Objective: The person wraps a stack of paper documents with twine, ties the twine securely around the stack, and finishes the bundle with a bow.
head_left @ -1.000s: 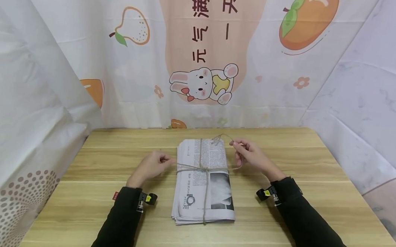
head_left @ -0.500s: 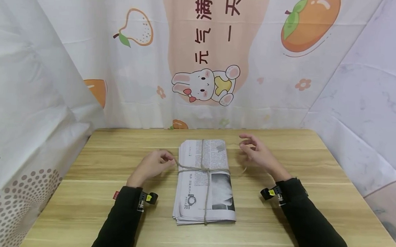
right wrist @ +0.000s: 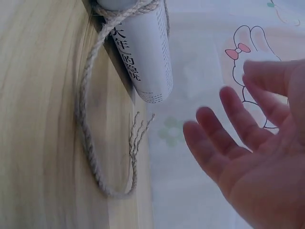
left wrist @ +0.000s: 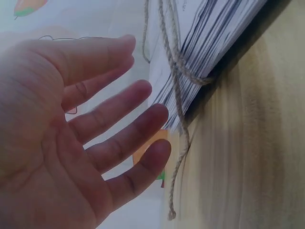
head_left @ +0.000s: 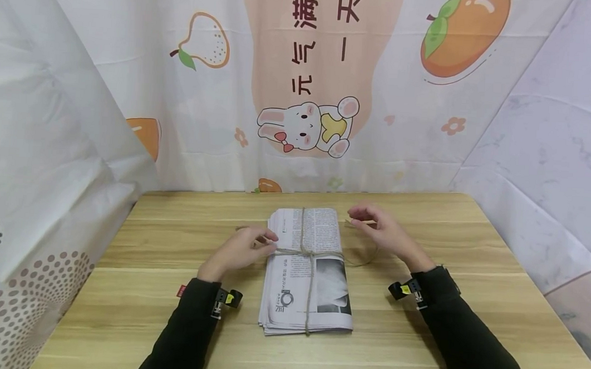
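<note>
A stack of folded newspapers [head_left: 331,281] lies on the wooden table, bound crosswise with twine [head_left: 310,297] that crosses near the middle. My left hand [head_left: 239,251] hovers at the stack's left edge, fingers spread and relaxed, holding nothing. In the left wrist view, one knotted twine end [left wrist: 177,107] hangs past the fingertips, apart from them. My right hand [head_left: 385,234] is raised beside the upper right corner, its fingers loosely bent around nothing. The other twine end [right wrist: 133,160], frayed into strands, curves across the table in the right wrist view, clear of that hand.
The wooden table [head_left: 418,336] extends around the bundle on every side. A printed curtain [head_left: 198,118] with fruit and a rabbit hangs behind its far edge. White cloth [head_left: 51,155] drapes on the left, and a marbled sheet [head_left: 543,142] on the right.
Both hands have let go of the twine ends, which now lie loose. My left hand has shifted right to the stack's edge; the right fingers have loosened.
</note>
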Action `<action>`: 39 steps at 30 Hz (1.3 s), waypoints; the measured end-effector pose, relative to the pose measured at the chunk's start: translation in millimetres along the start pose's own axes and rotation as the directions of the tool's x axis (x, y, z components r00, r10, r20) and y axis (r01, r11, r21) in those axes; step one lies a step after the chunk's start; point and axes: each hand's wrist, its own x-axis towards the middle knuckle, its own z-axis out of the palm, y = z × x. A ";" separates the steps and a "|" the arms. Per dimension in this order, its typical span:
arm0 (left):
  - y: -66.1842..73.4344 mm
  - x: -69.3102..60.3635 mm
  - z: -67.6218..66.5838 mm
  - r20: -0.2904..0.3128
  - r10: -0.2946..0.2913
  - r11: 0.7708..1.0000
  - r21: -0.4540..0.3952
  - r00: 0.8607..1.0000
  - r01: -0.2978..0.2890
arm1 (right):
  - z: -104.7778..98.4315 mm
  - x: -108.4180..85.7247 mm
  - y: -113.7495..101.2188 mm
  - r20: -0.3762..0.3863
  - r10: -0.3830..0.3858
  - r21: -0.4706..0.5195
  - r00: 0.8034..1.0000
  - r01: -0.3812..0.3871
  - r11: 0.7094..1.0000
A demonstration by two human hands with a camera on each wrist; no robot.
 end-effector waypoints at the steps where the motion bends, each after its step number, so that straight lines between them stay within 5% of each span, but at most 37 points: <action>1: 0.4 0.1 0.5 0.003 0.010 1.000 0.009 1.000 -0.010 | 0.3 -0.1 0.0 0.019 -0.001 -0.007 1.000 0.001 1.000; 7: -0.5 0.8 4.5 0.018 0.044 0.998 0.048 0.999 -0.045 | 0.7 -3.6 -1.5 0.190 0.012 -0.087 0.982 0.004 0.996; 15: -0.9 -0.8 10.0 0.068 0.015 0.999 0.044 0.998 -0.018 | 8.9 -6.2 8.1 0.431 -0.006 -0.079 0.902 0.044 0.996; 27: -5.3 1.6 12.8 0.083 -0.041 0.999 0.037 0.996 0.038 | 9.4 -7.5 9.8 0.475 0.033 -0.120 0.880 0.027 0.992; 39: -4.6 0.2 11.1 0.090 -0.016 1.000 0.027 0.996 0.014 | 9.1 -7.8 12.2 0.504 0.007 -0.163 0.864 0.086 0.983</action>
